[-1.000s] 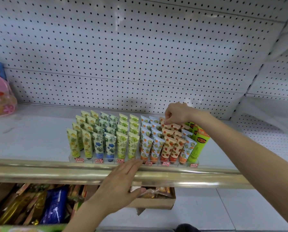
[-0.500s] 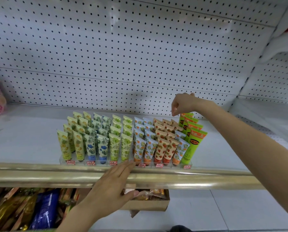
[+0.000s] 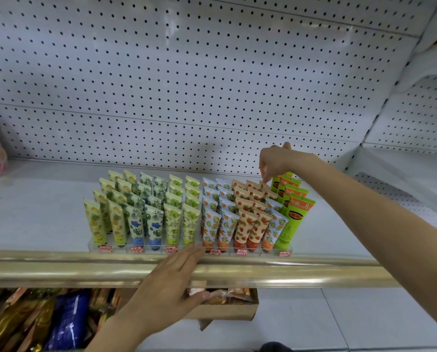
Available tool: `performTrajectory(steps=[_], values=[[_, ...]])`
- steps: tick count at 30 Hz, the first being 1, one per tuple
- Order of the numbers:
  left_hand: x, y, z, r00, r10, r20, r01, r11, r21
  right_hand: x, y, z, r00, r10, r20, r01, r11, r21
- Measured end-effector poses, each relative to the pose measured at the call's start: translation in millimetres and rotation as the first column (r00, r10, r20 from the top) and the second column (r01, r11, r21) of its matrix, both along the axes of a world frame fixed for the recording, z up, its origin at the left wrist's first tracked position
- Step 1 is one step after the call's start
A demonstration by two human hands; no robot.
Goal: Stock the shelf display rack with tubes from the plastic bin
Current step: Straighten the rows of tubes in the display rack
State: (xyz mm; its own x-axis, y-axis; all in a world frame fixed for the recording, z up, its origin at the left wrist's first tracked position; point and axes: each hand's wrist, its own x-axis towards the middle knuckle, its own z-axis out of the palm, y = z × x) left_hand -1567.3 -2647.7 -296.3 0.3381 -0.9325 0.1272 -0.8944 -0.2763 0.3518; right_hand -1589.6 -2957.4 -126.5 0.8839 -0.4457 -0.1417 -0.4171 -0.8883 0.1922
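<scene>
Clear plastic forms the display rack (image 3: 248, 251), which sits at the front of the white shelf (image 3: 34, 219), just behind the gold rail (image 3: 288, 273). In it the tubes (image 3: 173, 222) stand upright, caps down, in rows of yellow, blue, green, orange and strawberry print, with bright green tubes (image 3: 295, 217) at the right end.

The right hand (image 3: 276, 161) hangs over the back right corner. Its fingers are bunched and point down, with the tips at the top of a back-row tube; whether they pinch it cannot be told. The left hand (image 3: 171, 283) lies flat over the rail, fingers straight, tips at the rack's front edge.

White pegboard (image 3: 187, 85) stands behind, and a cardboard box (image 3: 225, 311) sits below.
</scene>
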Motion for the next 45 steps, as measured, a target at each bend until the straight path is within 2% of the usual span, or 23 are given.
performTrajectory(steps=[6, 21, 31, 39, 45], values=[[0.7, 0.0, -2.5, 1.000, -0.002, -0.018, 0.002, 1.000, 0.004, 1.9, 6.1, 0.5, 0.999, -0.008, -0.049, 0.007, 1.000, -0.027], [-0.5, 1.1, -1.6, 1.000, 0.002, -0.008, -0.002, 1.000, -0.001, 0.9, 6.5, -0.9, 0.999, -0.005, -0.033, 0.004, 1.000, -0.026], [1.6, 0.9, -8.4, 1.000, -0.001, 0.004, 0.001, 1.000, -0.026, -31.6, 10.5, 32.2, 0.970, 0.005, 0.241, -0.024, 0.997, 0.075], [0.3, 0.9, -9.2, 1.000, 0.006, 0.003, -0.006, 0.999, -0.038, -67.3, 39.9, 26.4, 0.983, 0.141, 0.114, -0.143, 0.990, 0.004], [-1.8, 1.5, -5.9, 0.999, 0.019, 0.033, -0.018, 1.000, -0.023, -81.6, 43.7, 6.1, 0.983, 0.173, 0.061, -0.169, 0.984, -0.056]])
